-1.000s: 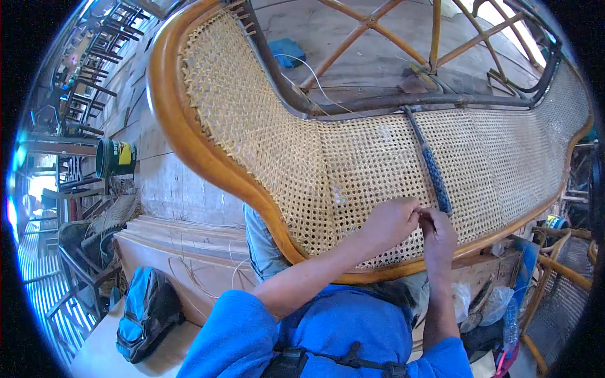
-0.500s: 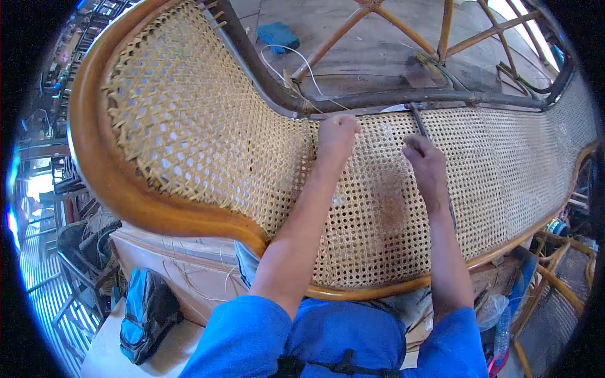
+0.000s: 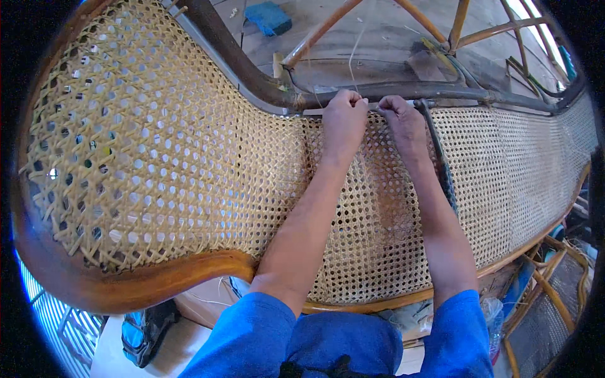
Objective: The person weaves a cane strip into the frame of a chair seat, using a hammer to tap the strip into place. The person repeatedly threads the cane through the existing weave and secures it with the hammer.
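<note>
Both hands meet at the far edge of a woven cane panel (image 3: 372, 233). A pale, thin cane strand (image 3: 351, 63) rises from between the fingertips of my left hand (image 3: 345, 123), which is pinched closed on it. Close by on the right, the fingers of my right hand (image 3: 402, 123) are bent and pressed together over the same edge; a short pale bit shows between the two hands. What the right fingertips hold is mostly hidden. A dark, slender rod-like tool (image 3: 438, 148) lies on the panel along my right wrist, its top at the frame bar.
A brown wooden rim (image 3: 164, 277) curves around the panel's left and near side. Along the far side runs a dark frame bar (image 3: 265, 94), with crossing rattan poles (image 3: 419, 19) beyond. A blue block (image 3: 269, 19) lies on the floor; a backpack (image 3: 148, 331) stands at lower left.
My right hand has moved up and left, close to my left hand. The strand, looped leftward before, now rises upward from the left fingertips. The view has shifted, with the panel's left end lower.
</note>
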{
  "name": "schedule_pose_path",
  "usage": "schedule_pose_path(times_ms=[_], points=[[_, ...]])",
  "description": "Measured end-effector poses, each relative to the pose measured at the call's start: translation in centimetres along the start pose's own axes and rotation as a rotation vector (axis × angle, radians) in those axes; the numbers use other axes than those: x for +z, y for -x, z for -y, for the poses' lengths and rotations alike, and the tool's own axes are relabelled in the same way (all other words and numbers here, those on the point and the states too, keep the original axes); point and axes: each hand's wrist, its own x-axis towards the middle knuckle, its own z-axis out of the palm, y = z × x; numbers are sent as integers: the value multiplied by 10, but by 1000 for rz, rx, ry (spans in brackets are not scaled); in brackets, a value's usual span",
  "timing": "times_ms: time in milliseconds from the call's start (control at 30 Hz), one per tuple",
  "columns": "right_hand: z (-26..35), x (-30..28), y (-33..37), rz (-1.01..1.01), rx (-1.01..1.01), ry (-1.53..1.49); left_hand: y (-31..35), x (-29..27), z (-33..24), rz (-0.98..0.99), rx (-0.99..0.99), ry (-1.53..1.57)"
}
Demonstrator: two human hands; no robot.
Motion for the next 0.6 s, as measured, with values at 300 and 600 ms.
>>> schedule_pose_path(times_ms=[300, 600], points=[[-4, 9, 0, 2, -23, 8, 5, 9, 12, -134, 90, -77], [-30, 24, -3, -59, -255, 211, 6, 12, 11, -142, 88, -138]])
